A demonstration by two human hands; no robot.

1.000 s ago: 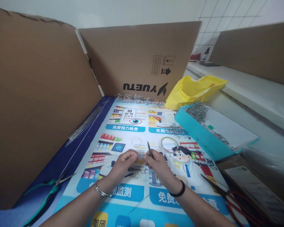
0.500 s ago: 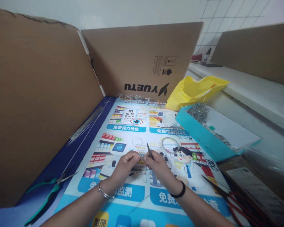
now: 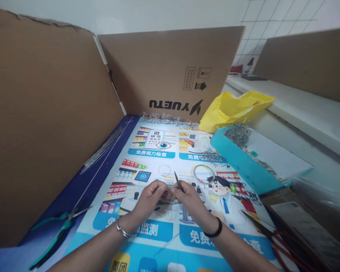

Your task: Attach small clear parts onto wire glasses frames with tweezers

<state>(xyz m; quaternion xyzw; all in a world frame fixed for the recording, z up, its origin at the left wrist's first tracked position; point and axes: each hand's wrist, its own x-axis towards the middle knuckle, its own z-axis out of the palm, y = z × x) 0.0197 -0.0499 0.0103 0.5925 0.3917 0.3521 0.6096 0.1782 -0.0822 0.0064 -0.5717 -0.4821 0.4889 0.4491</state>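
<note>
My left hand (image 3: 151, 197) is closed in a pinch near the middle of the printed mat. Whatever lies between its fingertips is too small to make out, perhaps thin wire. Just to its right, my right hand (image 3: 189, 199) is wrapped round a slim dark pointed tool (image 3: 178, 179), its tip up and away from me; its exact kind does not show. A narrow gap separates the two hands. Thin wire pieces (image 3: 167, 212) lie on the mat below them. Beyond my right hand rests a coil of wire (image 3: 204, 174).
Green-handled pliers (image 3: 62, 226) lie left, red-handled scissors (image 3: 274, 236) right. A turquoise box (image 3: 243, 170) holds tangled wire pieces, beside a yellow bag (image 3: 232, 107). Straight wires (image 3: 102, 150) lie along the left cardboard wall (image 3: 45, 124). Another cardboard panel (image 3: 164, 68) stands at the back.
My right hand has shifted slightly right, and the gap between my fingertips has widened a little. The dark tool is still in my right hand.
</note>
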